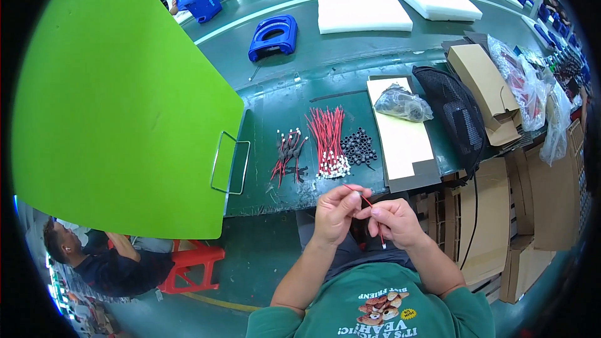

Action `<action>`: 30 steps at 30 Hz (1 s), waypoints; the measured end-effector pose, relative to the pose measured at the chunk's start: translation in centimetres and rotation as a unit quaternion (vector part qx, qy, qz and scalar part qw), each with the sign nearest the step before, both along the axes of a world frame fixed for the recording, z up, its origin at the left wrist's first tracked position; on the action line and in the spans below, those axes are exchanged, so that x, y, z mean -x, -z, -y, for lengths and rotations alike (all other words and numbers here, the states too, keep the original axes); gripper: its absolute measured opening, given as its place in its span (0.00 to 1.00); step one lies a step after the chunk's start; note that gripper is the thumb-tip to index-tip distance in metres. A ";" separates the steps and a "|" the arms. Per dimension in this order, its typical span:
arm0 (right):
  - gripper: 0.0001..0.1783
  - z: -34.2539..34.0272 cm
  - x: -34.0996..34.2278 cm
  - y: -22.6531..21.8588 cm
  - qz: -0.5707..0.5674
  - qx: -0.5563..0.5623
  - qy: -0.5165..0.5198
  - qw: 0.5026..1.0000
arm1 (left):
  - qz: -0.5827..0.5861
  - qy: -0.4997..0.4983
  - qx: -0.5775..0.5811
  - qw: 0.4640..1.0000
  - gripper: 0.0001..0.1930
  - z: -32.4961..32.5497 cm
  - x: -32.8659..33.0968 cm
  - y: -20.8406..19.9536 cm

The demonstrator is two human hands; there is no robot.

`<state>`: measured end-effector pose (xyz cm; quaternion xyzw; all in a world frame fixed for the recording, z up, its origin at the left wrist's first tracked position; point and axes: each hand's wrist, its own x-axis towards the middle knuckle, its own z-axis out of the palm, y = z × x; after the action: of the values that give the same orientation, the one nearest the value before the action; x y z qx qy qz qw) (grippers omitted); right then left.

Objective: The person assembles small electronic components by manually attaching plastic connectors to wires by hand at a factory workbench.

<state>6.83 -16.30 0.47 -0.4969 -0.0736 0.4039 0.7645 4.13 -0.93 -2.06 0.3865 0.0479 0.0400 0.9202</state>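
Note:
A thin red wire (367,201) with a small white connector (384,246) at its lower end is held before my body, past the bench's near edge. My left hand (334,214) pinches its upper part between thumb and forefinger. Lower down, my right hand (397,220) is closed on the same wire, and the connector dangles below its fingers. On the bench lies a bundle of red wires (327,134) with white connectors toward me. Right of it is a pile of small black rings (359,147). Several red wires with black pieces on them (288,155) lie to the left.
A big green panel (125,100) with a wire handle (229,163) stands left. Right are a pale board (407,144) bearing a bag of dark parts (404,103), a black mesh bag (452,116) and cardboard boxes (482,87). Blue housings and white foam (364,12) lie behind.

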 end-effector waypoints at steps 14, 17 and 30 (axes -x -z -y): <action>0.07 -0.3 -0.4 0.7 0.235 -0.021 0.170 0.957 | -0.080 0.140 -0.135 0.978 0.09 -0.7 1.4 -3.1; 0.04 -0.5 -0.6 -0.1 0.198 -0.021 0.213 0.957 | -0.087 0.159 -0.114 0.977 0.10 -0.5 1.5 -3.0; 0.18 -0.5 -0.6 -1.0 0.151 -0.019 0.196 0.969 | -0.119 0.225 0.015 0.967 0.08 -0.6 1.5 -2.1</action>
<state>7.40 -15.82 1.48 -0.5421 -0.0968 0.1651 0.8182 2.65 -0.28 0.03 0.3758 0.0694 -0.2148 0.8988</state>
